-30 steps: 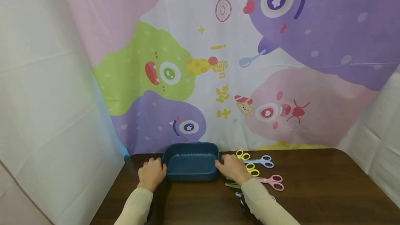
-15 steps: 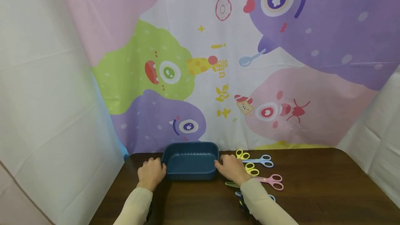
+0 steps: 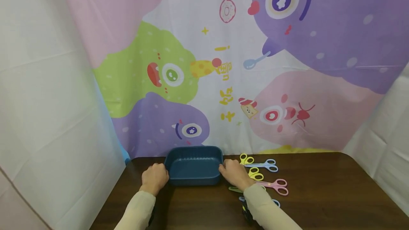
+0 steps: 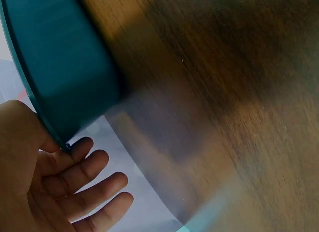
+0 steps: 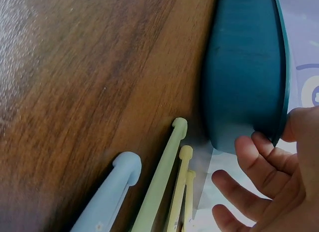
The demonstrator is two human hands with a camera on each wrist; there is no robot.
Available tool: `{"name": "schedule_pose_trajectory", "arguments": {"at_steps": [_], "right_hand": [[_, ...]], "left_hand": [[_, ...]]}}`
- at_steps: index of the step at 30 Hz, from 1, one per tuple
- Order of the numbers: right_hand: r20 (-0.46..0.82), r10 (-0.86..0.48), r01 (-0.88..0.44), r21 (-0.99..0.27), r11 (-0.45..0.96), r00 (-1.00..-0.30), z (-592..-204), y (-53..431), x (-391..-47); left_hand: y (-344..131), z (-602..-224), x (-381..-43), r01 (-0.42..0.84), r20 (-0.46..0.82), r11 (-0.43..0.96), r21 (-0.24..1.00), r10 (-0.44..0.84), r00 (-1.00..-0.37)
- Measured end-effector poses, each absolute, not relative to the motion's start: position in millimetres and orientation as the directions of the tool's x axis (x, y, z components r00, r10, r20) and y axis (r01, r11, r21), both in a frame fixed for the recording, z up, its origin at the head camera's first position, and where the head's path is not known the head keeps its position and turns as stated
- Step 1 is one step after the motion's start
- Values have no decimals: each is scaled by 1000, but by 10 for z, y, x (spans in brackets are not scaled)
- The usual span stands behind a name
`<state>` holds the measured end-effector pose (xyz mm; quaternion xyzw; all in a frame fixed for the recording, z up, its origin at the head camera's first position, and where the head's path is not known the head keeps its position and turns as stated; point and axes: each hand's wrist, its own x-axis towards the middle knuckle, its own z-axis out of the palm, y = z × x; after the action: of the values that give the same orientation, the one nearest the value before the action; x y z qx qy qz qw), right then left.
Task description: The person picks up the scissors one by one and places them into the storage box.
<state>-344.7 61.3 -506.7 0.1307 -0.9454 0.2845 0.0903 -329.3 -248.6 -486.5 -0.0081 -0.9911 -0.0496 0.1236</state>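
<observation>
A dark teal rectangular plastic bin [image 3: 195, 181] stands at the back of the table, against the printed curtain. My left hand [image 3: 154, 178] pinches its left rim; in the left wrist view the thumb lies over the edge and the index finger [image 4: 82, 147] under it, the other fingers spread loosely. At the opposite end, my right hand [image 3: 235, 173] pinches the right rim between thumb and fingers, the lower fingers [image 5: 239, 194] hanging free. No contents show inside the bin.
Right of the bin lie several scissors: yellow ones [image 3: 255, 174], a blue pair [image 3: 266, 165], a pink pair [image 3: 278, 185], a green one [image 3: 234, 189] and a light blue one [image 3: 276, 202], partly hidden under my right forearm. A cartoon curtain [image 3: 230, 130] borders the table's back.
The head view has shifted very slightly. Both hands keep their hold on the bin's ends, and the bin and scissors stay in place.
</observation>
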Motion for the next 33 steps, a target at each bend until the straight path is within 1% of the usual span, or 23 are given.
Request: {"name": "schedule_pose_trajectory", "arguments": {"at_steps": [7, 12, 18, 25, 33], "right_hand": [[234, -195, -290, -499, 817, -952, -5044, 605, -3431], [230, -201, -290, -481, 827, -952, -5036, 591, -3417], [222, -210, -296, -493, 818, -952, -5030, 585, -3417], [204, -241, -315, -553, 771, -949, -5053, 610, -3408], [183, -238, -300, -532, 792, -954, -5043, 579, -3376]], "left_hand": [[-2503, -4834, -3277, 27, 185, 990, 141, 1, -983], [-2513, -4847, -3271, 19, 168, 986, 166, -9, -986], [-2522, -4843, -3256, 8, 138, 985, 173, -16, -990], [-2511, -4847, -3241, -16, 106, 983, 181, -35, -994], [-2527, -4840, -3197, -33, 81, 984, 174, -48, -996]]}}
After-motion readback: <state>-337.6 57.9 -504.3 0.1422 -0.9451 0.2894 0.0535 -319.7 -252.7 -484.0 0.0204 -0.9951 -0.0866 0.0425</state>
